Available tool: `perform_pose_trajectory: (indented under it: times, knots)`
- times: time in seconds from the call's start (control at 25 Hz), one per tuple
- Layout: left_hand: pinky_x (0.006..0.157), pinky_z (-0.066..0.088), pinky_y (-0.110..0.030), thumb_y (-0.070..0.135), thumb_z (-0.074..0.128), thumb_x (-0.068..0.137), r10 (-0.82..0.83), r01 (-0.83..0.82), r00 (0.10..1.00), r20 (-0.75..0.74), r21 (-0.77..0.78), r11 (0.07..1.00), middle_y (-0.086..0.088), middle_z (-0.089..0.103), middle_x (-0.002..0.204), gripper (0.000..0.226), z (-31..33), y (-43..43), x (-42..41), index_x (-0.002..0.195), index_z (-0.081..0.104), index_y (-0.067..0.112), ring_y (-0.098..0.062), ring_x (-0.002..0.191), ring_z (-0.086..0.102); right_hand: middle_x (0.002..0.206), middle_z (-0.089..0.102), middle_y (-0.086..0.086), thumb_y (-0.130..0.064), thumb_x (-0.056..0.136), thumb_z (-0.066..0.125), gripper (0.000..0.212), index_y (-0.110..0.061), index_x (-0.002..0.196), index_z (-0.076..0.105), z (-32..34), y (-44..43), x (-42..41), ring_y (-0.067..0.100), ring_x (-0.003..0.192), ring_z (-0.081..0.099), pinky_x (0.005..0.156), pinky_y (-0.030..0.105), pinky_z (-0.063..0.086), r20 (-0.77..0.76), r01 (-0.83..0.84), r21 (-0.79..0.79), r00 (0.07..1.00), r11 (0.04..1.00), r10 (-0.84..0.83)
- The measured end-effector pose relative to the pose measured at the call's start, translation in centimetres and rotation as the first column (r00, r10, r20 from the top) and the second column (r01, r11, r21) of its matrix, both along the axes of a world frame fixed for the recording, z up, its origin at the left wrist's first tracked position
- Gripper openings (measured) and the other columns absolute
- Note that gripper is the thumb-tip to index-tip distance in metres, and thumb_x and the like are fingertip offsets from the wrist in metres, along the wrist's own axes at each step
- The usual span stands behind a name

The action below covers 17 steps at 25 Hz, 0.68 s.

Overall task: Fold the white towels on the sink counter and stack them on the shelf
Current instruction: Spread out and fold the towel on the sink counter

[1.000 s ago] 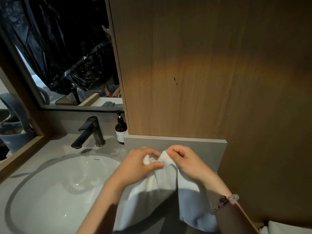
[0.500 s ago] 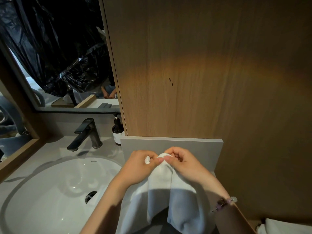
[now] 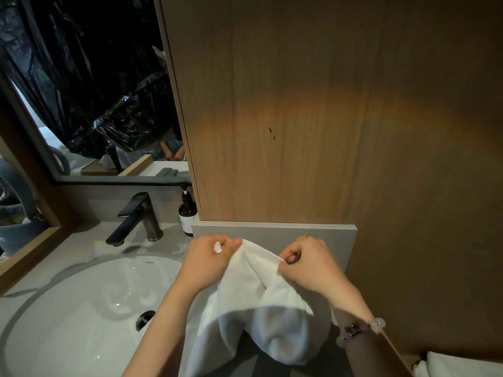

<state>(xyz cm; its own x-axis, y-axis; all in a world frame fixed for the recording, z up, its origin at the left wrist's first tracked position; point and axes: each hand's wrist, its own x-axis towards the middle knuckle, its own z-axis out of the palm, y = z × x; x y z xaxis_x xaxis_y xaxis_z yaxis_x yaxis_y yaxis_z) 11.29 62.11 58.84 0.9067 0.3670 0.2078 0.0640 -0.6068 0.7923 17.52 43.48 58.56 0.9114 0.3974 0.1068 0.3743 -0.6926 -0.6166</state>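
step in hand: opening out one towel [image 3: 245, 295] before the first fold. the left hand [image 3: 209, 261] and the right hand [image 3: 310, 268] are raised above the front edge of the desk [image 3: 81, 240], just to the right of the sink [image 3: 81, 308], and each pinches the top hem of the towel. the fingers [image 3: 231, 244] of both hands are curled tight over the cloth, thumb against forefinger, with a short span of hem stretched between them. the rest of the towel hangs down from this hem in loose, rounded folds toward the desk (whether its lower end touches the surface cannot be told, as it runs out of view). state of task: judged early, since this towel is neither flat nor folded. a second piece of white fabric [image 3: 462, 365] shows at the lower right edge and may be another towel awaiting the same treatment. the shelf cannot be identified in this view. the next move probably calls for sliding each grip outward along the hem to its corners, so that the cloth hangs square, then bringing the corners together or laying the towel flat on the desk for folding. caution: keep the hanging end clear of the sink and of the faucet [image 3: 138, 216].
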Motion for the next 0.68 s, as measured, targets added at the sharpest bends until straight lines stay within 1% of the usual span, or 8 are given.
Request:
perform_pose_trajectory:
  times: [0.04, 0.12, 0.24, 0.32, 0.44, 0.52, 0.6, 0.68]
  knots:
    - [0.048, 0.031, -0.015, 0.026, 0.059, 0.090, 0.043, -0.043, 0.999, 0.010, -0.012, 0.999, 0.011, 0.041, 0.039, 0.046, 0.0, 0.2, 0.0, 0.047, 0.043, 0.018, -0.007, 0.046, 0.040, 0.053, 0.054, -0.012, -0.019, 0.069, 0.062, 0.022, -0.031, 0.051, 0.062, 0.3, -0.3, 0.1, 0.006, 0.059, 0.048, 0.061, 0.021, 0.037, -0.024, 0.009, -0.046, 1.000, 0.999, -0.010]
    - [0.053, 0.032, -0.021, 0.027, 0.058, 0.090, 0.115, -0.114, 0.993, 0.027, -0.052, 0.992, 0.013, 0.045, 0.040, 0.047, 0.1, 0.9, -0.1, 0.047, 0.043, 0.016, -0.008, 0.048, 0.041, 0.043, 0.052, -0.012, -0.014, 0.071, 0.059, 0.024, -0.024, 0.049, 0.065, 0.9, -1.0, 0.3, 0.008, 0.052, 0.045, 0.059, 0.025, 0.042, -0.077, 0.004, -0.041, 0.997, 0.999, -0.007]
    - [0.056, 0.034, -0.025, 0.029, 0.058, 0.090, 0.158, -0.156, 0.987, 0.023, -0.059, 0.986, 0.012, 0.052, 0.048, 0.044, 0.2, 1.7, -0.1, 0.053, 0.051, 0.007, -0.013, 0.058, 0.046, 0.052, 0.063, -0.010, -0.013, 0.076, 0.060, 0.020, -0.020, 0.063, 0.074, 1.5, -1.5, 0.5, 0.009, 0.054, 0.051, 0.060, 0.029, 0.048, -0.097, 0.013, -0.023, 0.995, 1.000, -0.015]
    - [0.059, 0.036, -0.026, 0.030, 0.057, 0.091, 0.203, -0.199, 0.979, 0.036, -0.082, 0.977, -0.001, 0.056, 0.061, 0.043, 0.0, 2.3, 0.0, 0.061, 0.056, -0.001, -0.019, 0.064, 0.048, 0.058, 0.065, -0.010, -0.014, 0.079, 0.059, 0.019, -0.018, 0.072, 0.076, 1.6, -1.9, 0.7, 0.011, 0.065, 0.060, 0.063, 0.028, 0.051, -0.104, 0.038, -0.068, 0.994, 0.997, -0.045]
    - [0.063, 0.037, -0.019, 0.030, 0.055, 0.092, 0.329, -0.320, 0.943, 0.049, -0.132, 0.938, -0.017, 0.065, 0.080, 0.041, 0.0, 3.8, -0.4, 0.077, 0.064, -0.006, -0.022, 0.074, 0.052, 0.067, 0.066, -0.019, -0.013, 0.083, 0.058, 0.021, -0.018, 0.072, 0.075, 1.4, -3.1, 1.2, 0.008, 0.079, 0.064, 0.076, 0.030, 0.054, -0.170, 0.027, -0.111, 0.984, 0.993, -0.046]
    - [0.065, 0.037, -0.019, 0.031, 0.055, 0.092, 0.342, -0.332, 0.938, 0.056, -0.141, 0.933, -0.016, 0.067, 0.084, 0.038, 0.0, 4.7, -0.8, 0.077, 0.066, -0.002, -0.024, 0.080, 0.055, 0.077, 0.069, -0.013, -0.011, 0.087, 0.056, 0.026, -0.024, 0.070, 0.071, 1.4, -3.5, 1.2, 0.007, 0.081, 0.063, 0.074, 0.026, 0.052, -0.229, 0.009, -0.051, 0.973, 0.999, -0.021]
    - [0.064, 0.039, -0.023, 0.032, 0.057, 0.091, 0.332, -0.325, 0.942, 0.043, -0.120, 0.938, -0.007, 0.067, 0.083, 0.029, 0.3, 4.6, -1.0, 0.079, 0.068, 0.008, -0.023, 0.088, 0.058, 0.074, 0.064, -0.009, -0.010, 0.091, 0.051, 0.028, -0.024, 0.073, 0.065, 1.3, -3.3, 1.1, 0.008, 0.072, 0.058, 0.066, 0.020, 0.046, -0.234, 0.001, 0.057, 0.972, 0.998, 0.012]
    - [0.072, 0.037, -0.026, 0.032, 0.062, 0.087, 0.343, -0.342, 0.936, 0.075, -0.031, 0.939, 0.007, 0.063, 0.091, 0.018, 0.7, 3.9, -1.3, 0.100, 0.067, 0.019, -0.017, 0.098, 0.057, 0.066, 0.052, -0.008, -0.011, 0.095, 0.048, 0.024, -0.022, 0.078, 0.060, 1.3, -2.6, 0.7, 0.008, 0.061, 0.046, 0.059, 0.018, 0.038, -0.243, -0.018, 0.189, 0.968, 0.982, 0.065]
